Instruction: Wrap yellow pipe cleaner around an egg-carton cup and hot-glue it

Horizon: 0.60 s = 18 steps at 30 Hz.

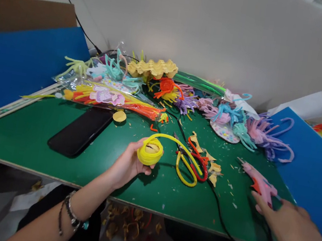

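Observation:
My left hand holds a small round cup wrapped in yellow pipe cleaner above the green table. A loose yellow end arcs from the cup to the right, over the scissors. My right hand, blurred, is at the pink glue gun near the table's right side; its thumb is by the gun's rear, and whether the fingers grip it is unclear. Scissors with yellow handles and scissors with red handles lie right of the cup.
A black phone lies at left, below a bag of orange and yellow pipe cleaners. Colourful pipe-cleaner figures and an egg carton line the back. Blue panels stand on both sides. A black cable crosses the front edge.

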Tool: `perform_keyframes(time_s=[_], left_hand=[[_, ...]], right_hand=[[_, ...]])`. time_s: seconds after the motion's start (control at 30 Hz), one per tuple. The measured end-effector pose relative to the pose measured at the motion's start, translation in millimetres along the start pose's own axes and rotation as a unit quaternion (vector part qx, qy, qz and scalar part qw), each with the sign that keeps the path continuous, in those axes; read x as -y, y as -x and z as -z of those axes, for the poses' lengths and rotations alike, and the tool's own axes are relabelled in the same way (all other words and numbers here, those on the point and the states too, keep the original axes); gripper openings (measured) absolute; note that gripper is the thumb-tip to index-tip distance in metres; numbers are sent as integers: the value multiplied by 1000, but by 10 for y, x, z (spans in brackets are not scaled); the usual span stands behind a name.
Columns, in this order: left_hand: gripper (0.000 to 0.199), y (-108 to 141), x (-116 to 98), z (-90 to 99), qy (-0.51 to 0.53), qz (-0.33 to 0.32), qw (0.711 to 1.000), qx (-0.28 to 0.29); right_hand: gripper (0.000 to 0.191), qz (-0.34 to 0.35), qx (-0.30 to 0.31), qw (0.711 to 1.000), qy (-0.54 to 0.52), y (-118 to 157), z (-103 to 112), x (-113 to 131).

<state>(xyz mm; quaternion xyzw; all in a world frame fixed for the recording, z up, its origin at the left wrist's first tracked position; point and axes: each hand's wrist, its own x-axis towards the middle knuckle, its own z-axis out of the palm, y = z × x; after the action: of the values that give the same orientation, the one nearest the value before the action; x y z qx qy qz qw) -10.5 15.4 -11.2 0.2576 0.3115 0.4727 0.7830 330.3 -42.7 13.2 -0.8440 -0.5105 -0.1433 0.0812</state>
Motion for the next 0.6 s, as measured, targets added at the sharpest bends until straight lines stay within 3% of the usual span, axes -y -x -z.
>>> perform_keyframes(time_s=[0.03,0.1,0.17,0.23,0.37,0.6], left_hand=[[34,4,-3,0,2,1,1000,2],[33,13,-2,6,-1,-7,1000,5],[34,23,4,14,-13,-19,1000,4],[36,30,8,20,-27,-27,999,-3],[40,30,9,21,-42,-37,998,-27],[37,40,-12,15,-66,-36,996,-48]], right_hand=[[52,14,9,999,36,77,93,68],[62,86,-3,996,-4,251,288,269],[55,137,-3,984,-115,407,439,518],[41,201,53,958,-195,508,505,754],[26,265,104,937,-204,544,419,1066],[21,263,61,956,-110,516,190,1212]])
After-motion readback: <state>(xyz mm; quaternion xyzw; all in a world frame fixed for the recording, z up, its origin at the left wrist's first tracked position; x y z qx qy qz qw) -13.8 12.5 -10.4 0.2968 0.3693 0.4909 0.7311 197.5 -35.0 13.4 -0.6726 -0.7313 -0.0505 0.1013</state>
